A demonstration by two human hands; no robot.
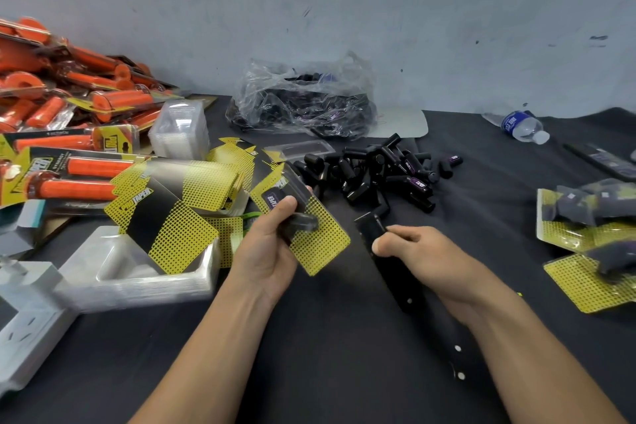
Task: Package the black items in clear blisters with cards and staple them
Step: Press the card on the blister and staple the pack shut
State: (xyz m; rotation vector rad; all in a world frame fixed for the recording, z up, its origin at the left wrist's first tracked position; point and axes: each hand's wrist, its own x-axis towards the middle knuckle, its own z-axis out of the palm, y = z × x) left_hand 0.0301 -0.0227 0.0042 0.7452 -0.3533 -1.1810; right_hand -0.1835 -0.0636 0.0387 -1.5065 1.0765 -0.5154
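Head view: the left hand (pixel 272 251) clasps a carded blister pack (pixel 321 246) with a black item (pixel 303 221) inside, angled toward the black stapler (pixel 395 274). The right hand (pixel 425 251) grips the stapler with curled fingers (pixel 402 231) over the tabletop (pixel 344 372), seemingly ready to staple.

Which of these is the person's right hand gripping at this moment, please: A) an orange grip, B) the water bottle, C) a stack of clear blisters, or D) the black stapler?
D: the right hand has its fingers curled round the black stapler, while the left hand holds the carded blister pack and the water bottle lies apart at the far right.
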